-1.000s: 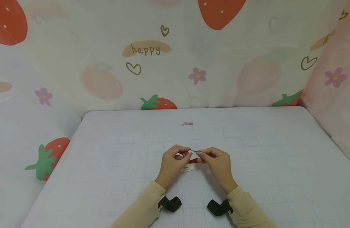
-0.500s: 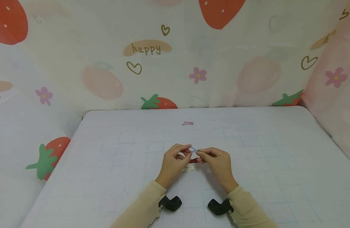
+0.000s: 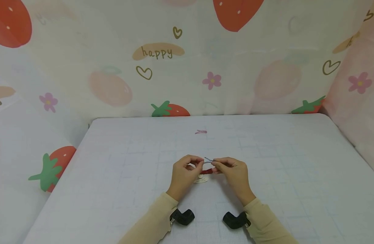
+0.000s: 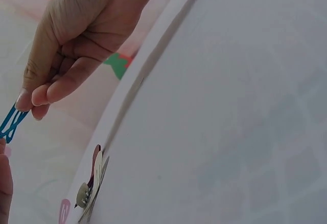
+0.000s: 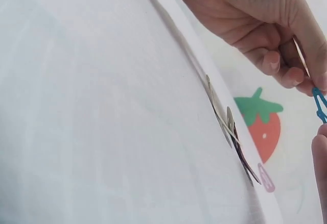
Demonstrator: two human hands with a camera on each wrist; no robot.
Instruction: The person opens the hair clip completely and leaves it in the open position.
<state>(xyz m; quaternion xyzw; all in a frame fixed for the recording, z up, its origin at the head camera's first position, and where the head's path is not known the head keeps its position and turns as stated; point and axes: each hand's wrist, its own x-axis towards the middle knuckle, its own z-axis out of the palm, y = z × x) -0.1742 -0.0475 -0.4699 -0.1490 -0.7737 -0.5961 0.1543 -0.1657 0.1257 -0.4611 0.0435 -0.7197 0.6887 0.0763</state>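
Observation:
A blue snap hair clip (image 3: 208,160) is held above the table between both hands, its two prongs spread apart. My left hand (image 3: 187,173) pinches its left side between thumb and fingers, also seen in the left wrist view, where the blue hair clip (image 4: 12,123) spans the gap between the hands. My right hand (image 3: 232,173) pinches the other end. One prong's tip stands free near the left fingertips in the head view. Below the hands lie a dark red clip (image 3: 206,171) and a beige clip (image 3: 200,180), both partly hidden by the hands.
A pink hair clip (image 3: 201,131) lies farther back on the white table (image 3: 129,169). In the right wrist view, several clips (image 5: 236,143) lie bunched together. A strawberry-print curtain (image 3: 235,67) stands behind the table.
The blue hair clip's prongs have parted, and one tip has come free of the left fingertips. Both hands stay in nearly the same place.

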